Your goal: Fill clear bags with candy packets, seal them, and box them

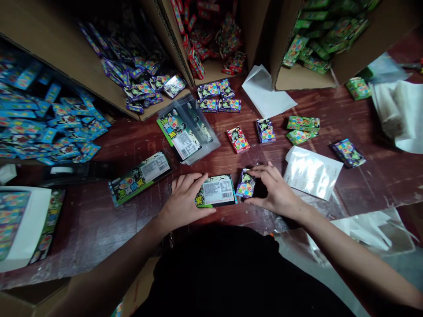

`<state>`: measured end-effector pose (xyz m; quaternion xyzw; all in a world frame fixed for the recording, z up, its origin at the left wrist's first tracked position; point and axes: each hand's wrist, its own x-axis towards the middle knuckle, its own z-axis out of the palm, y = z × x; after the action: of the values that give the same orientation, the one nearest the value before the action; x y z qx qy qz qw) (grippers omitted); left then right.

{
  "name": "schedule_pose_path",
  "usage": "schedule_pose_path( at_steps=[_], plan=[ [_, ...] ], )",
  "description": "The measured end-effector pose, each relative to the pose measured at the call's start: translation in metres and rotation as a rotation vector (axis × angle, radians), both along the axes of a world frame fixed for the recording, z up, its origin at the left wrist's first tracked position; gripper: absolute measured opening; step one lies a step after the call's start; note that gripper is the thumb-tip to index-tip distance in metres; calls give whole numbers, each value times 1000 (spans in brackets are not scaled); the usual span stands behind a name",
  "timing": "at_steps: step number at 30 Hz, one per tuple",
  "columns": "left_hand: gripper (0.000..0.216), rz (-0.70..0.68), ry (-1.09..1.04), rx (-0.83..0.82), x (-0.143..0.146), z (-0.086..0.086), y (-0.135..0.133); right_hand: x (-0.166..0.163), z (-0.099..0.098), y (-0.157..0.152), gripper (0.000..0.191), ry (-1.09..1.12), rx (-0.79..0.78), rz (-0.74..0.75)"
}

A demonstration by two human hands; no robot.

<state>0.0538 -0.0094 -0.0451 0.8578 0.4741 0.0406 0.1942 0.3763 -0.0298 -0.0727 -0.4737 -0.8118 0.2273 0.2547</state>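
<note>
My left hand [185, 199] is closed over the left part of a long green-and-black candy pack [218, 193] lying on the table, its thumb along the near edge. A white barcode label faces up on this pack. My right hand [276, 190] grips a small purple candy box [246, 183] by its far and near ends, between fingers and thumb. That box stands at the pack's right end, almost against it. Another long candy pack [140, 178] rests to the left. Beyond my left hand are clear plastic sleeves [206, 130] with a labelled card [180, 134].
Open cartons along the back hold purple [139, 90], red [228, 39] and green boxes [317, 44]; blue boxes [53, 119] are heaped left. Loose on the table are a red box [238, 140], purple box [265, 130], green boxes [303, 129] and a glossy white bag [313, 171].
</note>
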Motion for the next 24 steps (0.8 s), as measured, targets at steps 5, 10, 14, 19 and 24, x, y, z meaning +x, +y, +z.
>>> schedule_pose_path(
  at_steps=[5, 10, 14, 19, 24],
  plan=[
    [95, -4, 9, 6, 3, -1, 0, -13, 1, -1, 77, 18, -36, 32],
    [97, -2, 16, 29, 4, -1, -1, -13, 8, -1, 76, 12, -89, 119],
    [99, -44, 10, 10, 6, 0, 1, -11, 9, 6, 69, 19, -80, 240],
    [99, -30, -2, 18, 6, 0, 4, -15, 4, 9, 73, 20, -44, 118],
    [95, -33, 21, 57, 8, 3, 3, -23, 8, 3, 64, -118, 14, 107]
  ],
)
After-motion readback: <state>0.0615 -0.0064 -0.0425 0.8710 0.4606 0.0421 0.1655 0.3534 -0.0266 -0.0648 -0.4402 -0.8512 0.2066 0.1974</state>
